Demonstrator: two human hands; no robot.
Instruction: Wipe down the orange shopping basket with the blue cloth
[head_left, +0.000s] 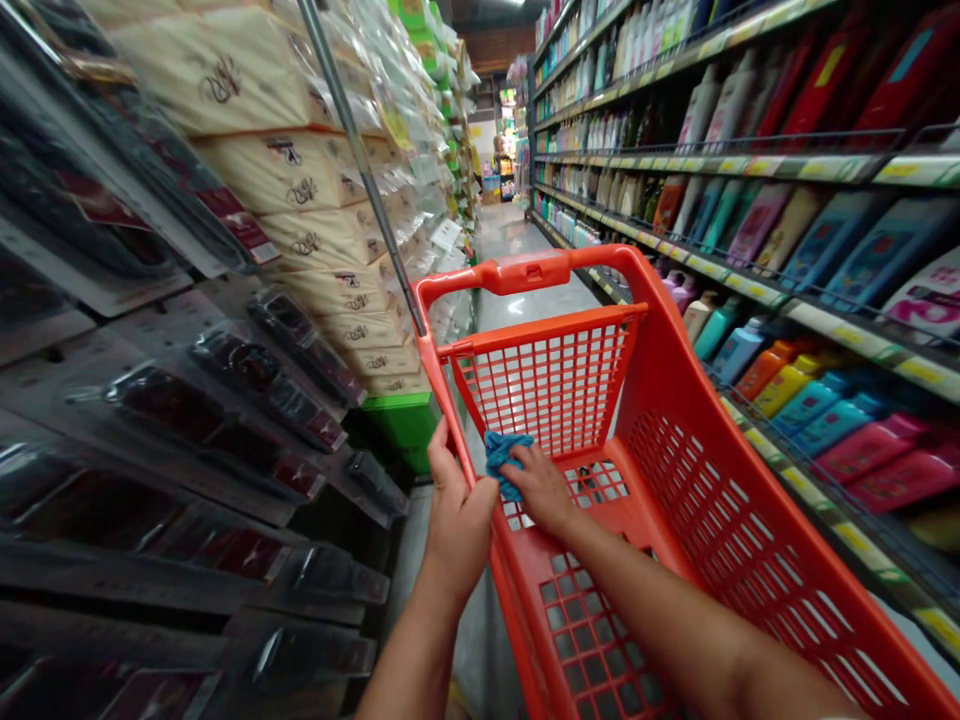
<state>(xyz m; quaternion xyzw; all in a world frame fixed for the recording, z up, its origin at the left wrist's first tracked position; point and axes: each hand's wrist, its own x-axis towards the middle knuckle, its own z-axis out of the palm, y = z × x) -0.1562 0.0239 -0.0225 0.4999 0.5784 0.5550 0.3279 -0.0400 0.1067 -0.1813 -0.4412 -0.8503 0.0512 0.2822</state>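
A red plastic shopping cart (pixel 686 430) stands in front of me, its handle bar on the far side. My left hand (pixel 461 520) is closed round the cart's left rim, thumb on top. Inside the basket, my right hand (pixel 536 485) presses a crumpled blue cloth (pixel 504 458) against the inner left wall, near the lattice back flap (pixel 551 385). The fingers of this hand are bent over the cloth and partly hide it. A metal pole (pixel 360 160) rises from the left corner by the handle.
Shelves (pixel 810 165) of bottles line the right side, close to the cart. On the left are hanging blister packs (pixel 255 380) and stacked tissue packs (pixel 300 190), with a green box (pixel 397 430) below. The tiled aisle floor (pixel 510 230) runs on beyond the handle.
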